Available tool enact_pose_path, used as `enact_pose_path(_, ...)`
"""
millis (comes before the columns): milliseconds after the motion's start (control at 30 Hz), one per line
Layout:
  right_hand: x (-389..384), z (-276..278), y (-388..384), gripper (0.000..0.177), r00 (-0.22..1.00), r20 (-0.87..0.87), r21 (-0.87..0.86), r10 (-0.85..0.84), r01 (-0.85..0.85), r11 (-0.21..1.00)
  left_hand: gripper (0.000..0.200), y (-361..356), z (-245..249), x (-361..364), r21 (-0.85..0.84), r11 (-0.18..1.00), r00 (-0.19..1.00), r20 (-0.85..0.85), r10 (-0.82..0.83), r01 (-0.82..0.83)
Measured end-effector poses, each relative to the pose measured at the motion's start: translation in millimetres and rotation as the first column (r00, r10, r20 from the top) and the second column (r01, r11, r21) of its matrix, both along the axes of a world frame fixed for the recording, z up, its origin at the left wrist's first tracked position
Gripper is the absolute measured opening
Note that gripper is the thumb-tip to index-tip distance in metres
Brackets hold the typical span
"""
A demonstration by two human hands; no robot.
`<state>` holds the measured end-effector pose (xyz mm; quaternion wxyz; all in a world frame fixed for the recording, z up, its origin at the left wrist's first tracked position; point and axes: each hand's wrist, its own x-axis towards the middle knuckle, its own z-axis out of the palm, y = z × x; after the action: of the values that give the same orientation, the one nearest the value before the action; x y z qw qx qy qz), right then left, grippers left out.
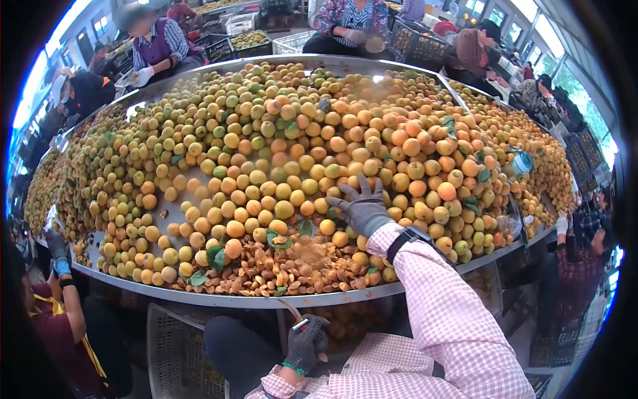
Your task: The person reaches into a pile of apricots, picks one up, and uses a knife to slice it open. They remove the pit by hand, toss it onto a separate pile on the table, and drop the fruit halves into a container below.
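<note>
Yellow-orange apricots (286, 133) are heaped over a metal-edged table (219, 299). My right hand (362, 206), in a dark grey glove, reaches into the pile with its fingers spread, touching fruit and closed on none. Below the table's near edge, my left hand (306, 342), also gloved, is closed around a small tool with a thin curved end (289, 309); its exact kind is hard to make out. Split apricot pieces (266, 269) and a few green leaves (216, 257) lie along the near edge, left of my right hand.
Co-workers sit around the table: one at the back left (153, 43), one at the back centre (352, 26), others at both sides. A plastic crate (179, 352) stands below the near edge on the left. A blue-white round object (522, 163) lies on the fruit at right.
</note>
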<state>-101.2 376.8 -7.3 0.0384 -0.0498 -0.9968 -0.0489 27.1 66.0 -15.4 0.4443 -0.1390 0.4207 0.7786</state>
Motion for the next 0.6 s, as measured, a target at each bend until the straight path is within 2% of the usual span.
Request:
enact_pose_path(67, 3.1, 11.0, 2.6, 0.04, 1.0, -0.026, 0.032, -0.004, 0.005, 0.999, 0.016, 2.0, 5.5, -0.7, -0.009, 1.0, 0.998, -0.057, 0.004, -0.005)
enact_pose_path(100, 0.7, 19.5, 14.7, 0.042, 1.0, 0.0, -0.198, 0.016, -0.016, 0.98, 0.016, 2.8, 7.2, -1.7, -0.056, 0.998, 0.994, -0.106, 0.011, -0.018)
enact_pose_path(133, 5.6, 24.3, 26.0, 0.045, 0.999, 0.025, -0.42, 0.035, -0.021, 0.907, 0.015, 1.6, 7.1, 0.6, -0.104, 0.994, 0.989, -0.15, 0.01, -0.026)
enact_pose_path(167, 18.3, 31.1, 33.4, 0.048, 0.963, -0.267, -0.552, 0.031, -0.179, 0.814, 0.014, 0.2, -2.1, 3.6, -0.203, 0.979, 0.901, -0.421, -0.102, 0.016)
enact_pose_path(200, 34.7, 40.6, 44.1, 0.044, 0.957, -0.289, -0.524, 0.041, -0.194, 0.829, 0.014, -3.3, -8.2, 7.7, -0.198, 0.98, 0.905, -0.41, -0.11, 0.029)
enact_pose_path(267, 71.9, 75.2, 46.5, 0.038, 0.971, -0.126, -0.476, 0.201, -0.237, 0.847, 0.014, -4.3, 0.7, 6.4, -0.005, 1.0, 0.998, -0.055, 0.027, -0.027)
enact_pose_path(333, 106.1, 74.8, 40.6, 0.031, 0.967, 0.159, -0.287, 0.199, -0.147, 0.947, 0.015, -2.3, 6.6, 5.5, -0.042, 0.999, 0.996, -0.094, 0.011, -0.015)
enact_pose_path(367, 123.5, 60.3, 35.3, 0.024, 0.974, 0.122, -0.207, 0.19, -0.162, 0.965, 0.015, -2.1, 5.2, 4.7, -0.006, 1.0, 0.998, -0.055, 0.008, -0.008)
enact_pose_path(467, 141.6, 46.7, 30.5, 0.019, 0.99, 0.052, -0.151, 0.131, -0.121, 0.981, 0.015, 2.1, -4.0, 5.4, 0.038, 0.999, 0.999, -0.027, -0.017, 0.018)
enact_pose_path(533, 139.6, 57.9, 30.3, 0.017, 0.987, 0.079, -0.193, 0.137, -0.119, 0.974, 0.015, 3.4, -4.7, 8.3, 0.043, 0.998, 0.999, -0.034, -0.032, 0.034)
enact_pose_path(600, 127.4, 78.1, 26.4, 0.02, 0.974, 0.214, -0.184, 0.079, -0.039, 0.982, 0.015, 6.8, -0.5, 9.6, -0.017, 0.999, 0.998, -0.046, -0.05, 0.049)
